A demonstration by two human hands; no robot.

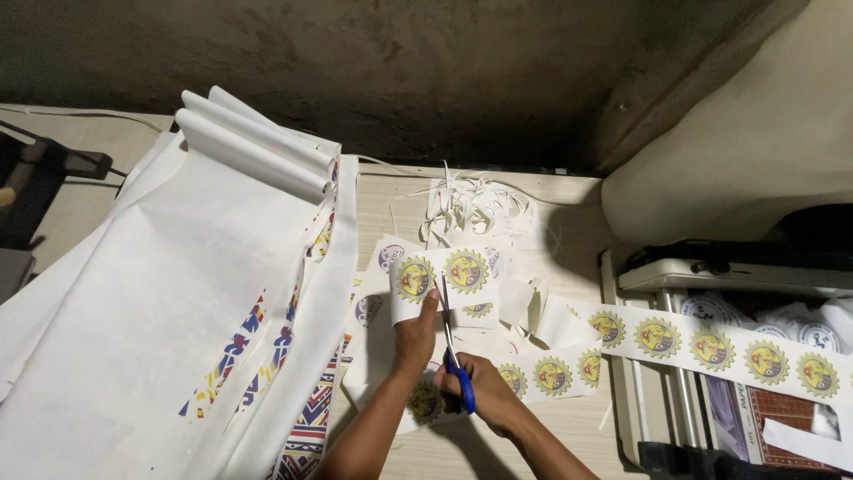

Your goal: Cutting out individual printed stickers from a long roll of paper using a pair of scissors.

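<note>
The left hand [414,336] pinches a small paper piece [442,277] with two round yellow stickers on it, near the middle of the desk [569,227]. The right hand [484,396] is closed on the blue-handled scissors [451,351], and the blades point up between the two stickers. I think the cut goes best if the blades stay in the white gap, and the thumb stays off to the side. White paper scraps [475,204] lie by the desk's back edge.
</note>
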